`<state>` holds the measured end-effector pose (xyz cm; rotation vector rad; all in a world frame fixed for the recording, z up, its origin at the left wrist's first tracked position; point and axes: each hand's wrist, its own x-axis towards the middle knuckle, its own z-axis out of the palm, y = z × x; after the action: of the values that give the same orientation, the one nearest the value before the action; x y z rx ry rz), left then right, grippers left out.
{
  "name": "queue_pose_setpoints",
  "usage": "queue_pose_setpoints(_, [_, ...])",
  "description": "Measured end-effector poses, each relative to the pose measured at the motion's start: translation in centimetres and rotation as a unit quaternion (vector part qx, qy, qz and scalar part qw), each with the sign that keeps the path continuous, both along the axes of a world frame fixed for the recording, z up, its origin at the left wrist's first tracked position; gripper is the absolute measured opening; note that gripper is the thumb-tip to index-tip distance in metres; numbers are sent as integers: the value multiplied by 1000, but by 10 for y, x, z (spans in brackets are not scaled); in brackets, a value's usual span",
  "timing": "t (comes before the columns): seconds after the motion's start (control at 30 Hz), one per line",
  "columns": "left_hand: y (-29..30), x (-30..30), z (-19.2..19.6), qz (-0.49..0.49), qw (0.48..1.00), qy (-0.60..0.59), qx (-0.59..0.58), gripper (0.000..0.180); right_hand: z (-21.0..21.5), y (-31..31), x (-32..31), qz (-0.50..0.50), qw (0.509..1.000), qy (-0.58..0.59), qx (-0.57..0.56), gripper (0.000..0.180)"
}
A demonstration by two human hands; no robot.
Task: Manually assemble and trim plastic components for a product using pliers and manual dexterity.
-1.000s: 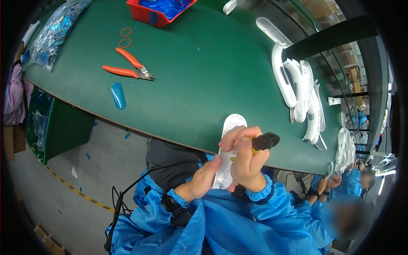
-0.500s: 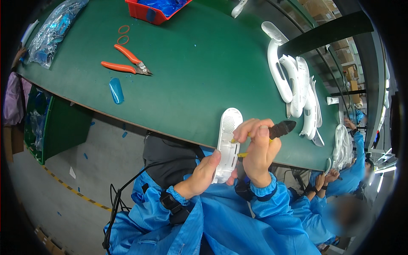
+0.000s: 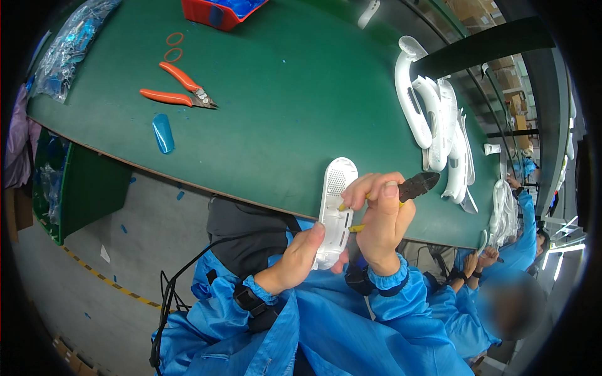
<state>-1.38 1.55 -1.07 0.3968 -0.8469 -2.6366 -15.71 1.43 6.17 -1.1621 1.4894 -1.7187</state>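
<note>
A white shell (image 3: 335, 195), pinched by fingers of the left hand (image 3: 295, 260), was best kept steady; pliers (image 3: 419, 187) were clasped by the right hand's (image 3: 384, 229).

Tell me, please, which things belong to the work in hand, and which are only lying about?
In use:
white perforated casing, in the left grip
yellow-handled pliers, in the right grip

Seemingly just lying about:
orange-handled cutters
blue curved piece
clear bag
red bin
white parts at right (maybe related)
</note>
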Motion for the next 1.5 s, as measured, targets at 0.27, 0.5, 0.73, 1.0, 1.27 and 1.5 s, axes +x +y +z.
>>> queue_pose_setpoints(0.27, [-2, 0, 11, 13, 1000, -11, 11, 67, 1, -2, 4, 12, 997, 63, 34, 19])
queue_pose_setpoints(0.5, [0, 0, 13, 18, 1000, -9, -9, 65, 3, -2, 1, 5, 994, 85, 71, 21])
queue_pose_setpoints(0.73, [-1, 1, 16, 18, 999, -49, -7, 68, 5, -3, 0, -4, 1000, -17, 15, 30])
queue_pose_setpoints(1.0, [0, 0, 15, 21, 999, -45, -6, 71, 1, -1, 0, 7, 1000, -24, 14, 29])
queue_pose_setpoints(1.27, [-1, 1, 13, 25, 999, -28, -9, 65, -1, -1, 3, 43, 997, 69, 6, 15])
queue_pose_setpoints(1.5, [-5, -3, 15, 12, 999, -23, -20, 61, 5, -1, 1, 7, 988, 138, 75, 14])
